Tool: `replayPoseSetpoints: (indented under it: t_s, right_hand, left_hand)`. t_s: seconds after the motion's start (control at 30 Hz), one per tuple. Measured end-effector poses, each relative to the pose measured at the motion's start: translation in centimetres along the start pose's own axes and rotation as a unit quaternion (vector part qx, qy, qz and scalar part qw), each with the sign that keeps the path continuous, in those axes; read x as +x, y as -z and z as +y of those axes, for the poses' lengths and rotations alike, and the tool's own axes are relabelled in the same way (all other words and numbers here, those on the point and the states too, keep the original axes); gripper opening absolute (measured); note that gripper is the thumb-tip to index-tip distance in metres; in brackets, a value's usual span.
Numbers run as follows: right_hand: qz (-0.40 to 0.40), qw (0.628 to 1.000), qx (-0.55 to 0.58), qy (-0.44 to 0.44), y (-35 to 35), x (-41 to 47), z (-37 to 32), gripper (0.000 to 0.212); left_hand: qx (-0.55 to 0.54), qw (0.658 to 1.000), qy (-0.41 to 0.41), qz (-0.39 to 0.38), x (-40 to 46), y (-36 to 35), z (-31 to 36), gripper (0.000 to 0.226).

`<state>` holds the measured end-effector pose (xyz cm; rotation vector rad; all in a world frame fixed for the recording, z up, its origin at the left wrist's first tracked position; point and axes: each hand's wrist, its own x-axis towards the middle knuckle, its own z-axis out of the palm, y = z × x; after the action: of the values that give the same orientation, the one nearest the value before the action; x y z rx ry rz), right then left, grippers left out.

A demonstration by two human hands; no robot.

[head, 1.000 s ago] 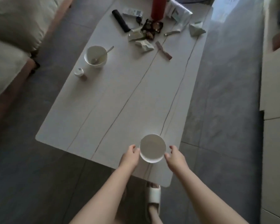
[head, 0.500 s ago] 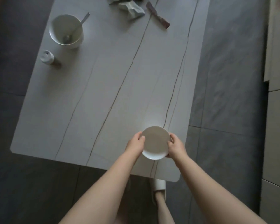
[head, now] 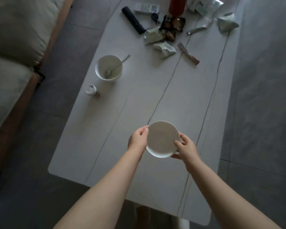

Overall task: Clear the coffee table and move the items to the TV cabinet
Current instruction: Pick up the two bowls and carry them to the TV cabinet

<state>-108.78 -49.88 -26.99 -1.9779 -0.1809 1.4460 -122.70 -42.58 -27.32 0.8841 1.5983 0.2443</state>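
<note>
We see a sofa (head: 12,52) with pale cushions along the left, and beside it the long white coffee table (head: 106,138) with thin dark veins running down its length. At the far end of the table lies a cluster of clutter: a red bottle (head: 177,5), a crumpled plastic bag (head: 205,5), a black remote (head: 133,19), a white remote (head: 146,8), a dark snack tray (head: 172,24) and some crumpled wrappers (head: 164,48). Nearer, on the left half, stands a white bowl (head: 109,67) with a spoon (head: 118,65) leaning inside it, and just beside that a small white-capped bottle (head: 90,90). Over the near middle of the table we see a small white plate (head: 162,139) grasped at opposite rims: the left hand (head: 137,141) pinches its left edge, the right hand (head: 186,148) grips its right edge, thumb on top.
</note>
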Motion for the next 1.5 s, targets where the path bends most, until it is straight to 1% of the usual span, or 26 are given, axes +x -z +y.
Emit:
replayPoseSetpoints:
  t_s: [0.13,0.23,0.33,0.4,0.47,0.63,0.73,0.83,1.0,1.1,1.27,1.37,1.5]
  right_hand:
    - [-0.016,0.999,0.031,0.015,-2.7,1.3,-3.1,0.039]
    - [-0.014,0.998,0.051,0.026,-4.6,2.3,-4.7,0.040]
    - [-0.011,0.997,0.068,0.031,-6.0,3.4,-5.8,0.042]
    - [-0.013,0.997,0.075,0.033,-6.6,4.1,-6.2,0.043]
    - [-0.014,0.996,0.080,0.035,-7.0,4.8,-6.3,0.044]
    - [-0.013,0.992,0.123,0.028,-7.0,6.5,-5.7,0.041]
    - [-0.015,0.989,0.148,0.024,-6.8,7.4,-5.5,0.036]
    - [-0.007,0.986,0.163,0.026,-6.5,8.1,-5.5,0.036]
    - [-0.004,0.984,0.172,0.033,-6.1,8.3,-5.7,0.037]
    - [0.001,0.983,0.180,0.032,-5.7,7.7,-5.9,0.037]
    - [0.017,0.978,0.205,0.029,-4.5,5.6,-6.5,0.040]
    - [0.035,0.974,0.224,0.023,-3.0,3.7,-6.5,0.042]
    - [0.056,0.963,0.263,0.015,-0.1,0.2,-5.6,0.046]
  left_hand:
    - [-0.022,0.999,-0.024,0.033,3.5,2.5,2.4,0.028]
    - [-0.048,0.997,-0.040,0.048,6.7,4.1,4.2,0.031]
    - [-0.127,0.989,-0.027,0.067,10.0,5.3,6.8,0.030]
    - [-0.193,0.977,-0.010,0.087,12.2,6.0,8.8,0.031]
    - [-0.252,0.963,0.005,0.096,14.5,6.5,10.4,0.040]
    - [-0.338,0.930,0.041,0.139,18.9,7.3,12.3,0.044]
    - [-0.371,0.914,0.044,0.157,21.1,7.6,12.5,0.042]
    - [-0.376,0.909,0.044,0.172,22.1,7.7,12.3,0.037]
    - [-0.432,0.877,0.041,0.205,21.8,7.7,12.4,0.045]
    - [-0.408,0.887,0.033,0.215,20.2,7.2,11.9,0.048]
    - [-0.397,0.895,0.035,0.201,16.0,5.7,10.0,0.046]
    - [-0.376,0.909,0.032,0.178,13.1,4.9,9.0,0.046]
    - [-0.349,0.927,0.043,0.134,8.4,3.6,7.9,0.052]
